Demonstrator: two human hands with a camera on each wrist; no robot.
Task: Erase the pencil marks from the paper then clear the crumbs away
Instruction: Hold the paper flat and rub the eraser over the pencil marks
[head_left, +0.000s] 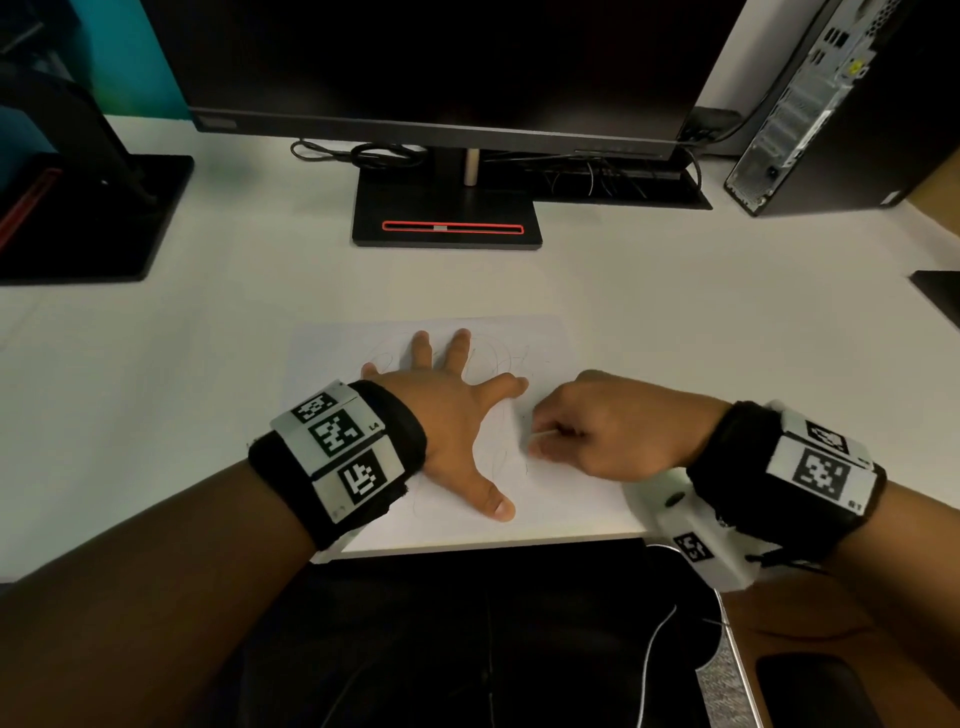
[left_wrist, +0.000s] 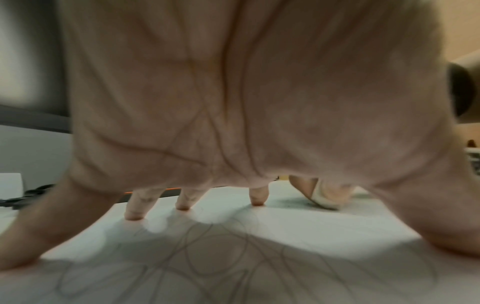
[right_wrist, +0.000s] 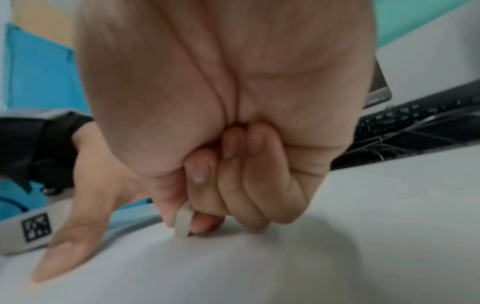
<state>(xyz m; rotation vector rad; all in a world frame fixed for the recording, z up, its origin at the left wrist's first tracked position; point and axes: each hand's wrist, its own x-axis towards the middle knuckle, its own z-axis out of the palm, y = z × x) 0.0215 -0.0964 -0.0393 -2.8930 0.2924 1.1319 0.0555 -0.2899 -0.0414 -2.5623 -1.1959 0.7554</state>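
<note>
Paper: a white sheet of paper (head_left: 540, 343) lies flat under both my hands, its near edge back by my wrists.
Marks: faint looping grey pencil scribbles (left_wrist: 207, 257) run beneath my left palm and out toward the right hand.
Eraser: a small off-white block eraser (right_wrist: 183, 223), its lower end touching the sheet just right of my left forefinger.
Right hand (head_left: 608, 426): curled tight, thumb and forefinger pinching the eraser, the other fingers tucked in.
Left hand (head_left: 447, 415): spread wide, fingertips and thumb pressing the sheet down.
Crumbs: a greyish smear beside the eraser may be crumbs; it is too blurred to be sure.
Doing it well: I'd rub in short, light strokes away from the pinning hand so the sheet cannot buckle, then shift the left palm off the covered lines.
Beyond the fingertips: a white desk (head_left: 260, 291) and a black monitor stand (head_left: 447, 208).
</note>
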